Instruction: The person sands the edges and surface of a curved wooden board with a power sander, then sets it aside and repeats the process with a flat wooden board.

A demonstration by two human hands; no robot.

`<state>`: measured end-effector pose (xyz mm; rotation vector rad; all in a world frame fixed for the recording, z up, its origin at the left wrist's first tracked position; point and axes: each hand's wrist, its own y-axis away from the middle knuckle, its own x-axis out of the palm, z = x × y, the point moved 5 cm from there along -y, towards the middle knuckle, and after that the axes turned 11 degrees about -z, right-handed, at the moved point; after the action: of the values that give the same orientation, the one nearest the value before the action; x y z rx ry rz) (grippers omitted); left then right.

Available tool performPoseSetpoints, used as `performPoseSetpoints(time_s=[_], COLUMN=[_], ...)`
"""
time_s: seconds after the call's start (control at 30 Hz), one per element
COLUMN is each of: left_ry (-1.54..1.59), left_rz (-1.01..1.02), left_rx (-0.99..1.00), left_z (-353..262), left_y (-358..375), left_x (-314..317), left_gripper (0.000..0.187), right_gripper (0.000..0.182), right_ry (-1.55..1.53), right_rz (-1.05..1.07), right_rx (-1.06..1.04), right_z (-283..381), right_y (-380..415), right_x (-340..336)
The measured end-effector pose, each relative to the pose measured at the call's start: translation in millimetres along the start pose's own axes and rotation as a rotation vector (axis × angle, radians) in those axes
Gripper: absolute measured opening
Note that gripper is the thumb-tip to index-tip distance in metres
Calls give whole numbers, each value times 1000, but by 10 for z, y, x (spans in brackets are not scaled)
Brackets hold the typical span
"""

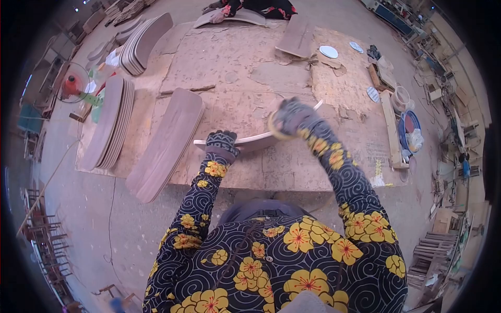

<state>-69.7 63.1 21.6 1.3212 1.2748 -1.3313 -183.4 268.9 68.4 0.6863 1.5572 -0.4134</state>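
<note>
In the head view, a curved wooden board (255,142) stands on its edge near the front of the worktable. My left hand (222,143), in a patterned knit glove, is closed around the board's left end. My right hand (294,118), gloved and smeared by motion, presses a round pale-rimmed disc (273,127), apparently a sanding disc, against the board's upper edge right of its middle. Its fingers are curled over the disc. To the left of my left hand lies a long curved board (169,141), flat on the table.
Stacks of curved boards stand at the left (108,122) and far left (146,44). Another board (296,35) lies at the back. Round discs (329,51) rest at the right, near a blue basin (409,130). Across the table (219,68), a person's hand (218,16) touches a curved board.
</note>
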Motion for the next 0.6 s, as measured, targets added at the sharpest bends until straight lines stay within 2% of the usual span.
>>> performPoseSetpoints(time_s=[0.1, 0.17, 0.23, 0.3, 0.37, 0.43, 0.5, 0.53, 0.6], left_ry=[-17, -18, -16, 0, 20, 4, -29, -59, 7], left_rz=[23, 34, 51, 54, 56, 77, 38, 18, 27], left_rx=[-24, -11, 0, 18, 34, 44, 32, -16, -92], left_z=[-27, -24, -8, 18, 46, 142, 420, 598, 883], left_y=[12, 12, -17, -45, -38, -14, 81, 133, 208], left_x=[-45, -22, -25, 1, 33, -37, -28, -30, 18], left_gripper=[42, 43, 43, 44, 47, 47, 48, 48, 48], right_gripper=[41, 45, 48, 49, 49, 50, 47, 46, 47], right_ry=[59, 46, -30, 11, -66, -136, -157, -98, -64], right_rz=[6, -2, 19, -24, 34, 64, 55, 137, 135], right_rx=[353, 552, 647, 444, 223, 139, 155, 109, 227], right_z=[-983, -1172, -984, -667, 131, 465, 586, 525, 97], right_y=[107, 178, 281, 80, -18, -40, -53, -40, -6], right_x=[107, 96, -244, 72, -113, -197, -262, -368, -207])
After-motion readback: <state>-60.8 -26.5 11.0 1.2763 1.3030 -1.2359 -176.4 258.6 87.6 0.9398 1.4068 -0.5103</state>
